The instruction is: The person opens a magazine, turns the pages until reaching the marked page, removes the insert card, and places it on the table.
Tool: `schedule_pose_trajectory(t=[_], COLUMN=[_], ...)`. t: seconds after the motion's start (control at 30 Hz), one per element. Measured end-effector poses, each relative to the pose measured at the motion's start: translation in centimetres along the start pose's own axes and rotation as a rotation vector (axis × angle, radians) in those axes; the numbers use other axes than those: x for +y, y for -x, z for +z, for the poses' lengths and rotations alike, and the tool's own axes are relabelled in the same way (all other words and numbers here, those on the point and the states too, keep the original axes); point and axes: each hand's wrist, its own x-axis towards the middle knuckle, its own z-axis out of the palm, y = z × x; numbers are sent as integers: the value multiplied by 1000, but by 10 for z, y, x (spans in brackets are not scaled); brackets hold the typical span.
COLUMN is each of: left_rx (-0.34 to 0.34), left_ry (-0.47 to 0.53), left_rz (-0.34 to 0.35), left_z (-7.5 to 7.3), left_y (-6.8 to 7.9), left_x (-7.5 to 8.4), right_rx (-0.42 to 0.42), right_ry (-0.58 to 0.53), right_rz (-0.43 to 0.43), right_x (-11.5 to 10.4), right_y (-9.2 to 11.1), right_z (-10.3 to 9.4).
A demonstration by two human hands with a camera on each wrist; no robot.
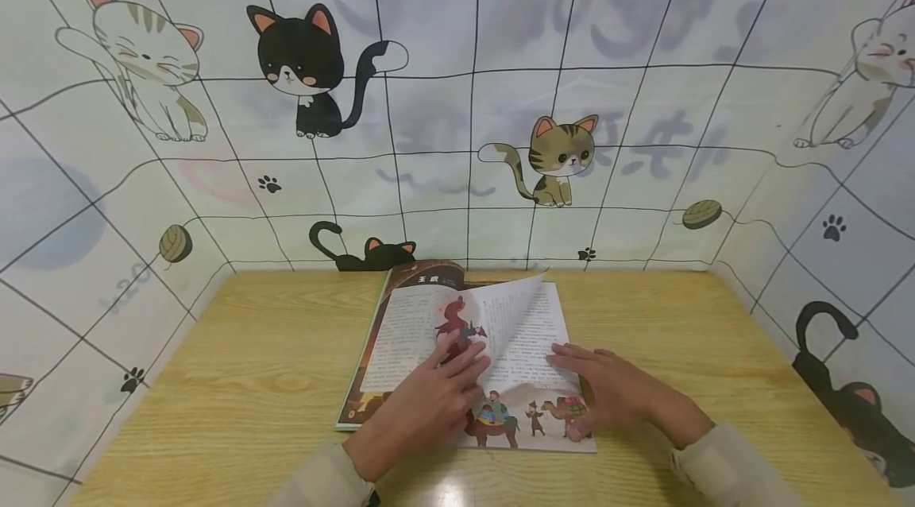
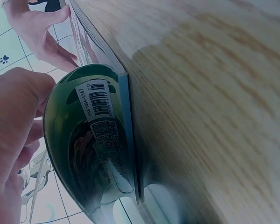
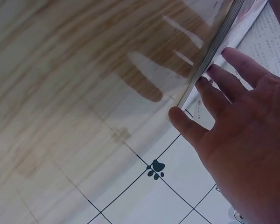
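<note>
An open magazine (image 1: 422, 316) with printed text and coloured pictures lies on the table, one page (image 1: 511, 308) lifted and curling between its two sides. My left hand (image 1: 436, 400) rests over the middle of the spread with fingers extended. In the left wrist view the left hand (image 2: 11, 126) is beside the bowed green back cover (image 2: 65, 126), which bears a barcode label. My right hand (image 1: 618, 388) touches the right-hand page near its outer edge. Its fingers (image 3: 214, 100) are spread along the magazine's edge in the right wrist view.
The wooden table (image 1: 272, 356) has a glossy surface that reflects the hands. Behind and at both sides stand white panels (image 1: 436, 118) with a black grid and cartoon cats. The magazine's top edge is close to the back panel.
</note>
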Motion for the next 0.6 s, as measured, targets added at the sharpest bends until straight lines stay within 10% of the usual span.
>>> schedule_pose_trajectory(t=[0.6], left_rx=[-1], left_ry=[42], left_rz=[-103], left_z=[0], left_y=[-3], left_x=[-2], right_rx=[18], right_ry=[15], right_rz=[-14], right_x=[3], right_y=[1], right_z=[3])
